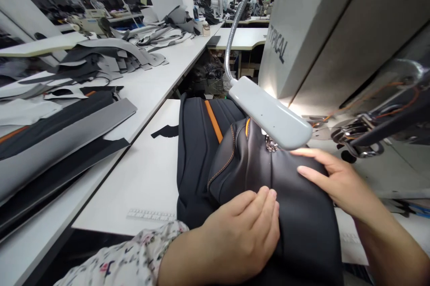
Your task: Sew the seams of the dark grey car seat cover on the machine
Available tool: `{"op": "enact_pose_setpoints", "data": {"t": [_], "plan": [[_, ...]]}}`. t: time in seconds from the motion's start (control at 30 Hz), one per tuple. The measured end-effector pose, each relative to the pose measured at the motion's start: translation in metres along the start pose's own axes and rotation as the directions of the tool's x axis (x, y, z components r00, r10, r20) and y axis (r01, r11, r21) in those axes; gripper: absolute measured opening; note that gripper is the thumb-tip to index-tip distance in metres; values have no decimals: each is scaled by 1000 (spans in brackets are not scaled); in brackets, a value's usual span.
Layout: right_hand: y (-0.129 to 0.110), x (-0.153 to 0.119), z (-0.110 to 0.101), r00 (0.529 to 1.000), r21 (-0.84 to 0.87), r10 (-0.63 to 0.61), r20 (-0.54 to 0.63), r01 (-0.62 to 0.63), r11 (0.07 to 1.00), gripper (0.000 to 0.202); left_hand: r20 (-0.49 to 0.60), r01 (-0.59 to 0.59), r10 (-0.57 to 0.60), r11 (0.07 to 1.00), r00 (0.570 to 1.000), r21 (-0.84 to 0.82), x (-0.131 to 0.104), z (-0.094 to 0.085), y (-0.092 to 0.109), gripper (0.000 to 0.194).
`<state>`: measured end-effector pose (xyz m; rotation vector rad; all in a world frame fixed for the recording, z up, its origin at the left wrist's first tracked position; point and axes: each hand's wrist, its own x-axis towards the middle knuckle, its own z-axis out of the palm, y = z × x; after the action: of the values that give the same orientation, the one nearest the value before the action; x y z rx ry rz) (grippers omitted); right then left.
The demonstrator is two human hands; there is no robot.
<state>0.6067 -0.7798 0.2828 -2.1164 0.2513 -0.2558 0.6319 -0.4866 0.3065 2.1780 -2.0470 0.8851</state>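
Note:
A black leatherette cover (302,214) with orange stitching and an orange stripe lies on the sewing table, running under the presser foot (270,143) of a sewing machine (302,30). My left hand (242,227) rests on the cover in front of the foot, its fingers pressed together along the seam and gripping the material there. To the right of the foot, my right hand (332,174) lies on the cover with thumb and forefinger spread apart; its other fingers are partly hidden. The needle is hidden behind the grey lamp head (272,113).
A flexible lamp neck (231,26) curves above the work. Grey and black fabric pieces (67,133) are heaped on the long white table (148,106) at left. On the sewing table are a black scrap (166,132) and a printed ruler scale (151,215). Orange thread (363,93) runs along the machine.

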Motion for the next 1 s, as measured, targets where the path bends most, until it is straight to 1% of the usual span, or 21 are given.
{"op": "enact_pose_setpoints", "data": {"t": [0.03,0.07,0.17,0.33,0.5,0.6,0.67,0.77,0.9,1.0], "plan": [[-1,1,-1,998,-45,10,55,-7,999,40,1,14,-14,1000,1000,-4,0,-1,1,37],[-1,2,-1,997,-66,21,81,-15,998,36,1,30,-30,1000,1000,-7,1,-1,1,37],[5,5,2,999,-23,31,37,-30,999,35,3,57,-57,998,998,-16,0,-3,2,37],[15,6,7,999,27,39,-24,-38,999,34,37,68,-67,997,997,-25,-3,-3,-2,37],[11,13,15,994,195,70,-81,-53,979,34,56,109,-106,993,993,-50,-3,-1,-8,40],[7,20,19,991,339,93,-92,-56,939,34,65,122,-118,991,991,-54,-1,0,-12,40],[8,23,21,988,406,129,-85,-84,910,38,70,127,-123,990,990,-58,1,0,-16,40],[17,29,20,982,404,169,-81,-123,907,41,64,144,-140,987,988,-68,4,2,-22,40],[30,36,19,980,387,179,-87,-132,912,33,42,158,-155,985,987,-75,6,8,-29,39],[35,43,19,981,397,167,-97,-116,910,29,24,151,-150,986,988,-73,7,12,-32,39]]}}
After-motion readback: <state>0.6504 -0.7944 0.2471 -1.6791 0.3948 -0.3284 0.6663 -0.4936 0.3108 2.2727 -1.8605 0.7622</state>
